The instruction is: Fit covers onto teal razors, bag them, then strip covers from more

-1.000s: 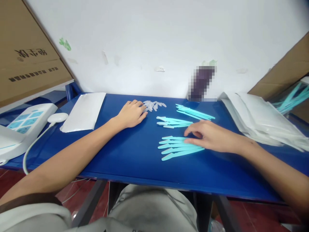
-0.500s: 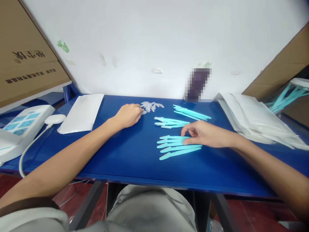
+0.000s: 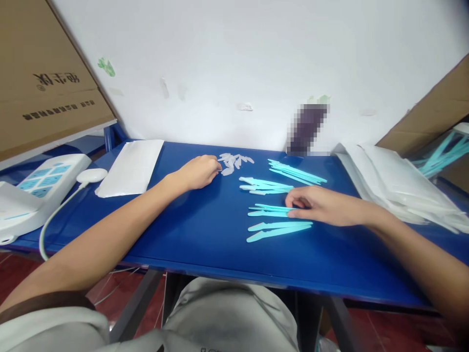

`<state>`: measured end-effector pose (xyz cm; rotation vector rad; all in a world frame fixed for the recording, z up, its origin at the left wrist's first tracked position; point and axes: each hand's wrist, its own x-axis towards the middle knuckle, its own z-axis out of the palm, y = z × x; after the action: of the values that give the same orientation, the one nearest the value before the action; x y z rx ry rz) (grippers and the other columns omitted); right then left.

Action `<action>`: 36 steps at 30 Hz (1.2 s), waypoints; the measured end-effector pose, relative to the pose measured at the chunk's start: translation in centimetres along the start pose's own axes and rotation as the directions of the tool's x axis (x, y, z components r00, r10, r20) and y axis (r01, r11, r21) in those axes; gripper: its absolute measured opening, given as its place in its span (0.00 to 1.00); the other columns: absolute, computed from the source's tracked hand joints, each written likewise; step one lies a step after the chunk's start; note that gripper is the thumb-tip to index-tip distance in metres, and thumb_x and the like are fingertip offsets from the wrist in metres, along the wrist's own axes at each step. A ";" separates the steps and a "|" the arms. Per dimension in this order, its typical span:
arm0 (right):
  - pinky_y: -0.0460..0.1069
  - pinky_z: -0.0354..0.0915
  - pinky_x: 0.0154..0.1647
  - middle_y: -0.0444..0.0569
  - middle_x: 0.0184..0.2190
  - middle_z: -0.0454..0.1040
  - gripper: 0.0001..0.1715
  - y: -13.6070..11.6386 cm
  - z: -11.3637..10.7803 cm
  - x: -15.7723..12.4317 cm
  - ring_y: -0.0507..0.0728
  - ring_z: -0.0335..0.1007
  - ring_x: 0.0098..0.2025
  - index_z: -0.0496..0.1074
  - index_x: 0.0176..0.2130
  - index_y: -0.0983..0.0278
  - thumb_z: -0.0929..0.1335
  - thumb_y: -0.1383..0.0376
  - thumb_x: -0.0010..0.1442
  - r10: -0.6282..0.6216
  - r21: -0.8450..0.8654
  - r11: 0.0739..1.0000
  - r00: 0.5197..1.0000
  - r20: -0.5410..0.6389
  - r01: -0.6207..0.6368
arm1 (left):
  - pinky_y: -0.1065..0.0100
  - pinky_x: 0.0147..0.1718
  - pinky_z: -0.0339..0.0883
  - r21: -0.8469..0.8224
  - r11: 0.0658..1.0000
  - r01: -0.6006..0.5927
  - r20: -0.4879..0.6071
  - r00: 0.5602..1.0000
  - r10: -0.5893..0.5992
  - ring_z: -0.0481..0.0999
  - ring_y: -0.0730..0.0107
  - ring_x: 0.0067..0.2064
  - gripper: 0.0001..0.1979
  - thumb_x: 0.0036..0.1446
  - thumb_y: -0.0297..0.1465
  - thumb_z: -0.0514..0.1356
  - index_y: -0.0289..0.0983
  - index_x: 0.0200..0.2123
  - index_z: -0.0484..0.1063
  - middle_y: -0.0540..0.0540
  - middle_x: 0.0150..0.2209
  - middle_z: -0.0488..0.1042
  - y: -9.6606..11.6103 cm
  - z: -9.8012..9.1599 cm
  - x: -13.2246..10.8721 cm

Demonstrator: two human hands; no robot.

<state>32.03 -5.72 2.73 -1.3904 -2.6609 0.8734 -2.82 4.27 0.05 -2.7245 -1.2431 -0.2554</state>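
My right hand (image 3: 311, 203) is closed, thumb and fingers pinching the handle ends of turquoise eyebrow razors (image 3: 269, 211) low over the table. Two more turquoise razors (image 3: 278, 229) lie just in front of it. Behind the hand is another small group of razors (image 3: 266, 185), and farther back a bundle (image 3: 296, 172) lies at a slant. My left hand (image 3: 203, 171) rests on the table with its fingers curled. Its fingertips are beside a small pile of translucent blade covers (image 3: 230, 161); whatever they pinch is too small to make out.
On the blue table (image 3: 190, 230), a white packet (image 3: 130, 168) and a white power strip (image 3: 47, 183) with a cable lie at left. White plastic bags (image 3: 399, 181) are stacked at right, near a clear container of razors (image 3: 445, 154). Cardboard (image 3: 54, 83) and a white wall stand behind.
The razors under my right hand have been drawn together and away from the two in front. My left fingers have pulled back slightly from the blade covers. The view has shifted a little left.
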 end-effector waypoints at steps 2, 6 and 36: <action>0.49 0.60 0.32 0.47 0.33 0.71 0.21 0.2 0.1 0.1 0.53 0.62 0.31 0.74 0.37 0.61 0.66 0.47 0.65 -0.026 -0.024 0.999 0.998 -0.049 0.025 | 0.61 0.44 0.72 0.027 1.000 -0.011 0.052 0.999 0.009 0.80 0.57 0.45 0.17 0.63 0.29 0.52 0.38 0.44 0.81 0.39 0.45 0.79 0.1 -0.1 0.0; 0.49 0.62 0.36 0.49 0.38 0.74 0.21 0.4 0.2 0.4 0.54 0.66 0.36 0.76 0.40 0.61 0.68 0.47 0.63 -0.038 -0.031 0.999 0.996 -0.077 0.036 | 0.60 0.48 0.71 0.037 0.999 -0.014 0.107 0.994 0.010 0.79 0.56 0.49 0.18 0.64 0.30 0.51 0.36 0.47 0.80 0.38 0.48 0.79 0.3 -0.6 -0.1; 0.55 0.67 0.44 0.54 0.46 0.75 0.22 1.2 -0.2 0.0 0.60 0.73 0.43 0.76 0.48 0.60 0.61 0.51 0.70 -0.114 -0.158 0.982 0.989 -0.091 0.099 | 0.54 0.45 0.72 -0.014 0.965 0.263 0.031 0.964 -0.263 0.78 0.49 0.46 0.19 0.61 0.23 0.52 0.32 0.50 0.78 0.31 0.47 0.74 0.9 -1.5 -0.7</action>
<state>33.01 -5.07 2.29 -1.2674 -2.7461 0.5848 -2.74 2.89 1.36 -2.5811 -1.6192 -0.2564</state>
